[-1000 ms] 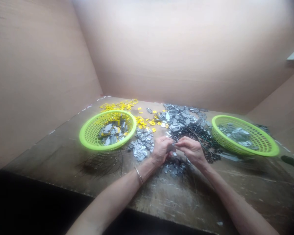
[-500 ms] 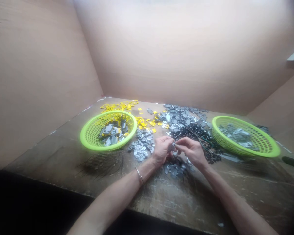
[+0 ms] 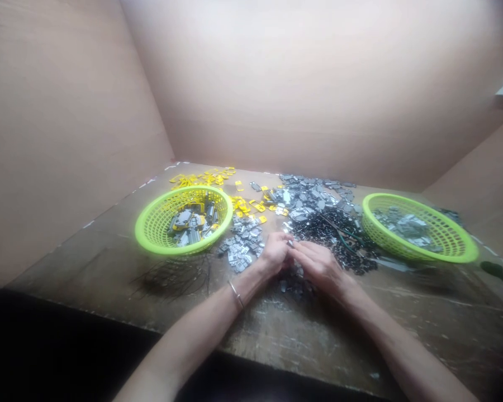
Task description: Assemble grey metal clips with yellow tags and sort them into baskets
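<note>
A small grey metal part [image 3: 290, 243] is between the two hands, above the wooden table [image 3: 318, 346]. The left hand [image 3: 273, 254] has its fingers together and clamped on it; the right hand [image 3: 316, 265] has fingers together just beside it, but I cannot tell if they grip. Under the hands lie grey metal parts [image 3: 295, 285]. Lime-green plastic baskets [image 3: 151, 240] stand to both sides.

A small grey metal part [image 3: 290, 243], mostly hidden, is pinched at the fingertips between the left hand [image 3: 272, 254] and right hand [image 3: 318, 268], just above a loose scatter of grey metal pieces [image 3: 295, 286] lying flat and overlapping.
</note>
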Tool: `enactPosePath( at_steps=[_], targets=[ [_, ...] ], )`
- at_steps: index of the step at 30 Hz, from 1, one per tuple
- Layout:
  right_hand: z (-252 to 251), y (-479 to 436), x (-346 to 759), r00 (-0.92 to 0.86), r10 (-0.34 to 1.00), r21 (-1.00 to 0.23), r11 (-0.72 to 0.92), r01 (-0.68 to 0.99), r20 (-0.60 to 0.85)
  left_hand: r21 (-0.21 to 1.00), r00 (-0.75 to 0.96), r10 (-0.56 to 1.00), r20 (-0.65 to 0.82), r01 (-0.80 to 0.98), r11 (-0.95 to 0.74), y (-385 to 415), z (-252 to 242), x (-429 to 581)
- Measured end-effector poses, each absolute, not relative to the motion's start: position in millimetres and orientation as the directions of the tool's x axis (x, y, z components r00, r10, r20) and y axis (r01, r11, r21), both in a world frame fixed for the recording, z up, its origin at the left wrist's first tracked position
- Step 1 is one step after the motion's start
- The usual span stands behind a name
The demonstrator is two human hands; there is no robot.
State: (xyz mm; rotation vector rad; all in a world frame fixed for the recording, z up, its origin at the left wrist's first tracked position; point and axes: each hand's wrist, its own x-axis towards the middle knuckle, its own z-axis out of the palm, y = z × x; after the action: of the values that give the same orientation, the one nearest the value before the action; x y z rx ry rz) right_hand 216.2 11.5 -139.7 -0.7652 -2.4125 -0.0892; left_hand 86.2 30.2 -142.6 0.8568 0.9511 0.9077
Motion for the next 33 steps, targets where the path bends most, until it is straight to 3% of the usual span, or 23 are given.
enactPosePath(
  at_steps=[2,5,8,12,15,18,20,23,25,29,33],
  targets=[
    [-141,12,216,-0.594,0.543,-0.165,0.804,0.571,0.594,0.894,0.315,0.909,-0.273,-0.267,0.361,31,-142,86],
    [-138,11,211,-0.239,0.716,-0.411,0.605,0.682,0.656,0.870,0.275,0.945,-0.179,-0.405,0.282,34,-139,85],
    [-134,5,199,-0.007,0.875,-0.685,0.384,0.620,0.484,0.822,0.138,0.988,-0.074,-0.552,0.139,35,-136,86],
    [-134,2,189,-0.051,0.970,-0.887,0.236,0.397,0.236,0.843,0.152,0.987,-0.048,-0.525,0.121,29,-132,89],
    [-133,5,195,-0.031,0.963,-0.863,0.253,0.437,0.267,0.964,0.079,0.995,0.067,-0.262,-0.045,26,-126,85],
    [-125,9,208,-0.096,0.922,-0.741,0.361,0.566,0.375,0.946,0.119,0.951,0.284,0.124,-0.298,29,-122,78],
    [-117,9,214,-0.077,0.935,-0.777,0.332,0.535,0.347,0.935,0.282,0.938,0.202,0.230,-0.270,31,-123,75],
    [-112,10,216,0.022,0.989,-0.942,0.133,0.307,0.147,0.992,0.448,0.893,-0.040,0.124,-0.018,32,-132,75],
    [-115,13,217,-0.005,1.000,-0.997,-0.017,0.074,-0.018,0.995,0.472,0.878,-0.077,-0.014,0.095,30,-137,77],
    [-128,21,219,-0.240,0.933,-0.888,-0.336,-0.313,-0.268,0.981,0.439,0.898,0.005,-0.176,0.080,25,-140,80],
    [-136,26,221,-0.397,0.850,-0.801,-0.488,-0.347,-0.345,0.966,0.439,0.895,0.077,-0.257,0.043,22,-133,80]
  ],
)
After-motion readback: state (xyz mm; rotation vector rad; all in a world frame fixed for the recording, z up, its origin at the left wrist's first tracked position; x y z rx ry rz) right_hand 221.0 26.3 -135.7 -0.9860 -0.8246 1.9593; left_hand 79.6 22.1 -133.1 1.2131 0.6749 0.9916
